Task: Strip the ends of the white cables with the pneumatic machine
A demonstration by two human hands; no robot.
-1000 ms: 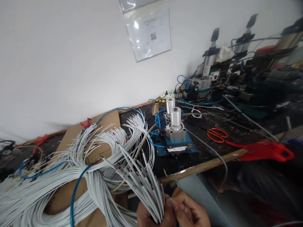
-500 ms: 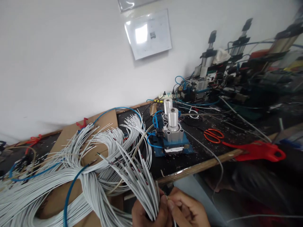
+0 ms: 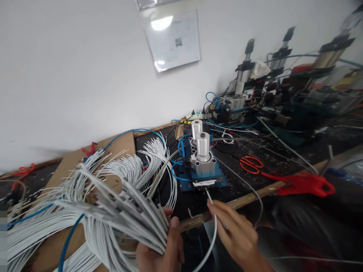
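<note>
While the left hand (image 3: 160, 249) is clutching a thick bundle of white wires (image 3: 113, 215) at about seven o'clock in the view, the right hand (image 3: 234, 234) is pinching a single white wire (image 3: 213, 223) between its fingertips, its tip pointing at the front of the blue pneumatic press (image 3: 202, 166) sitting at the centre of the dark worktop (image 3: 241, 185). Orange scissors (image 3: 251, 163) and a red-handled tool (image 3: 303, 183) are lying at three o'clock of the press (more machines are standing further back, toward two o'clock).
</note>
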